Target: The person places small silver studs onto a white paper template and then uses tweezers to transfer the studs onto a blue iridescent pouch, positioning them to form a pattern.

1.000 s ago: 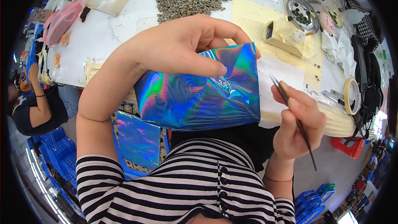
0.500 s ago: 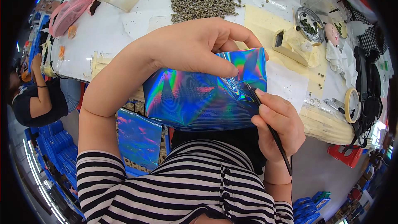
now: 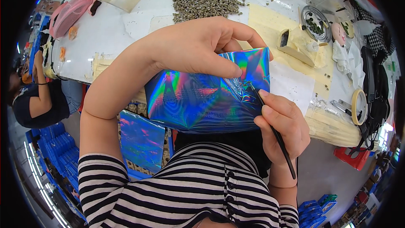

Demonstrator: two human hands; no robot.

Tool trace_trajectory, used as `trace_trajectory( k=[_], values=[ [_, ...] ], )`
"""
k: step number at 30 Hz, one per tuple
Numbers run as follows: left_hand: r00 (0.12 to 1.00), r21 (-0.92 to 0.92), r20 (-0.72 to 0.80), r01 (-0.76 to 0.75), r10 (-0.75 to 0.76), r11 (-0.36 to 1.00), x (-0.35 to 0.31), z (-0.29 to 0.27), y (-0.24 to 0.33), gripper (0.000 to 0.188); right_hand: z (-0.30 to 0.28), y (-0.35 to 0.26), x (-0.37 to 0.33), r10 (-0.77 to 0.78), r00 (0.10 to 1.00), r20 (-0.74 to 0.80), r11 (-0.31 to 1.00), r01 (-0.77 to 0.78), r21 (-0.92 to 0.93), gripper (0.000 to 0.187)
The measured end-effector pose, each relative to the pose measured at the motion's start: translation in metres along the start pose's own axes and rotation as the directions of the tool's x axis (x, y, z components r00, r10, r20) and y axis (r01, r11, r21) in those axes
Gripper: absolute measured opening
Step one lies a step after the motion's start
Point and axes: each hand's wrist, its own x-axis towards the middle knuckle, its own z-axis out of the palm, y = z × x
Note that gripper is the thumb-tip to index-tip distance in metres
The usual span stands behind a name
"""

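Observation:
A shiny blue holographic foil piece [image 3: 185, 105], perhaps a wrapped box or a stiff sheet, is tilted up at the table's near edge. My left hand [image 3: 202, 48] reaches over its far edge, thumb pressed on the face and fingers behind. Between thumb and fingers, my right hand [image 3: 289, 124] pinches black tweezers [image 3: 277, 139] like a pen. Their tips meet the foil just right of my left thumb, where the surface is creased. Whether anything small sits between the tips cannot be made out.
A pile of small metallic pieces [image 3: 206, 0] lies on the white table. To the right are a metal dish [image 3: 315, 24] of dark bits, a tape-covered block [image 3: 297, 48] and a tape roll [image 3: 359, 107]. Another holographic sheet [image 3: 141, 141] lies below left. A person [image 3: 40, 101] sits at far left.
The tweezers and right hand have shifted very slightly left. My left hand keeps its hold on the foil piece, and the rest looks nearly the same.

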Motion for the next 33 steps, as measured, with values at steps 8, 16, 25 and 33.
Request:
trace_trajectory(
  k=[8,16,25,33],
  values=[
    [1.000,0.000,0.012,-0.021,0.021,1.000,0.0005,0.0001,-0.0002,0.051,0.0010,0.0016,-0.0003,-0.030,1.000,0.001,0.999,0.030,-0.022,0.030],
    [1.000,0.030,-0.008,-0.015,0.015,0.999,0.0001,-0.0007,-0.0020,0.049,0.0002,0.0013,-0.0013,-0.044,0.999,0.004,0.999,0.044,-0.031,0.030],
    [0.999,0.040,-0.001,0.032,-0.032,0.999,0.0000,-0.0023,-0.0023,0.052,-0.0015,-0.0008,-0.0011,-0.019,1.000,-0.012,1.000,0.019,0.004,0.030],
    [1.000,0.019,-0.010,0.011,-0.010,1.000,0.0010,-0.0014,-0.0034,0.051,-0.0032,-0.0009,-0.0023,-0.011,1.000,-0.007,1.000,0.011,0.014,0.031]
  ],
)
